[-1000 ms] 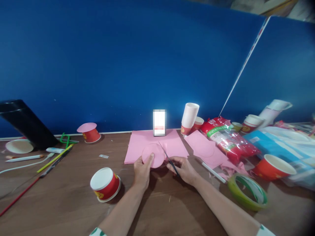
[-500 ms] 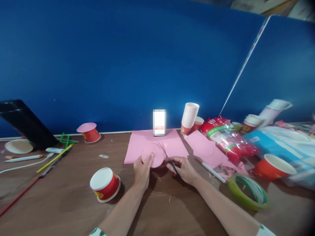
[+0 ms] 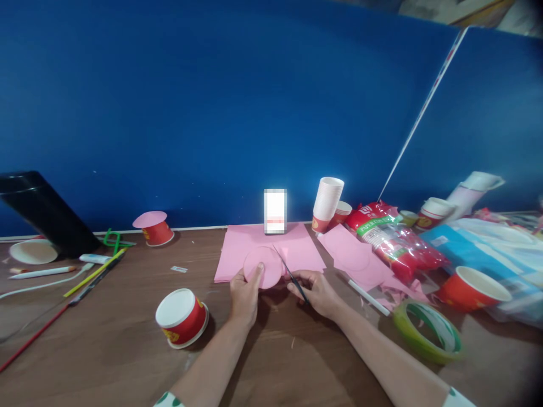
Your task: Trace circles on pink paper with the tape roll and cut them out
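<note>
Between the thumb and fingers of my left hand (image 3: 246, 291) is a round pink paper disc (image 3: 269, 268), tilted toward me. My right hand (image 3: 314, 289) grips a pair of dark scissors (image 3: 296, 281), whose thin blade runs along the disc's right edge. A small pink scrap shows beside the blade. Beneath and behind both lies a stack of pink paper sheets (image 3: 231, 249). Left of my left forearm, a red and white paper cup (image 3: 182, 319) stands upside down. Farther back, another red cup (image 3: 158, 233) carries a pink disc (image 3: 150, 219) on top.
To the right lie cut pink paper (image 3: 354, 260), a white pen (image 3: 369, 298), a green tape roll (image 3: 426, 333), a red plastic packet (image 3: 394, 237) and a paper bowl (image 3: 473, 289). Stacked cups (image 3: 328, 200) lean near the blue partition (image 3: 237, 113). A black bottle (image 3: 46, 212) stands left.
The disc in my left hand has shifted very slightly to the left. Otherwise my hands, the scissors and the things on the table look the same.
</note>
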Demonstrator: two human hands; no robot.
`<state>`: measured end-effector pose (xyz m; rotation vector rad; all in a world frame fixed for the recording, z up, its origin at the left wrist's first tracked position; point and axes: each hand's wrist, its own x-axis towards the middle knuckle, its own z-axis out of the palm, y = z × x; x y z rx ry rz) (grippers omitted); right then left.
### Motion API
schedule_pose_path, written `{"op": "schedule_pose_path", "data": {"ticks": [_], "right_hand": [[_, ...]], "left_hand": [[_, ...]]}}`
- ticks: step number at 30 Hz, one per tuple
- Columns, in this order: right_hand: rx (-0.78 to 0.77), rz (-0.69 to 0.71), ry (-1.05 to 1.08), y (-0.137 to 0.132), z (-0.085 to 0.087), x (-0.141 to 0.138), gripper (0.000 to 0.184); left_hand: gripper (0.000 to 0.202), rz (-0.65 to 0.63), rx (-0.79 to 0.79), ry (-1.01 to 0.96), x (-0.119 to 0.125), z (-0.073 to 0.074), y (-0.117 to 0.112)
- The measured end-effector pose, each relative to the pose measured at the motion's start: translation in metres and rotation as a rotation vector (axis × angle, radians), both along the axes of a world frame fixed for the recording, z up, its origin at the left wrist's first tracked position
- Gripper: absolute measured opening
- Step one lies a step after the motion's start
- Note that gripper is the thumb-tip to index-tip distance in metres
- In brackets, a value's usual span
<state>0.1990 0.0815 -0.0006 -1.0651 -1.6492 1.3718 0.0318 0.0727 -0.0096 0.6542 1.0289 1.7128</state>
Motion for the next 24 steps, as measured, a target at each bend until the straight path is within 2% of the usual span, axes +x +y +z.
{"op": "schedule_pose_path", "data": {"ticks": [8,16,24], "right_hand": [[0.014,0.0,-0.016,-0.0011,0.0032,-0.0004,0.033],[0.034,0.014,-0.013,-0.0006,0.0048,-0.0004,0.034],[0.044,0.019,0.012,-0.0015,0.0079,-0.0016,0.033]], "left_hand": [[0.049,-0.021,-0.011,0.0,0.0012,0.0033,-0.0008],[0.049,-0.052,0.01,0.062,-0.0009,-0.0028,0.0],[0.051,-0.053,-0.013,0.025,0.0007,0.0031,-0.0012]]}}
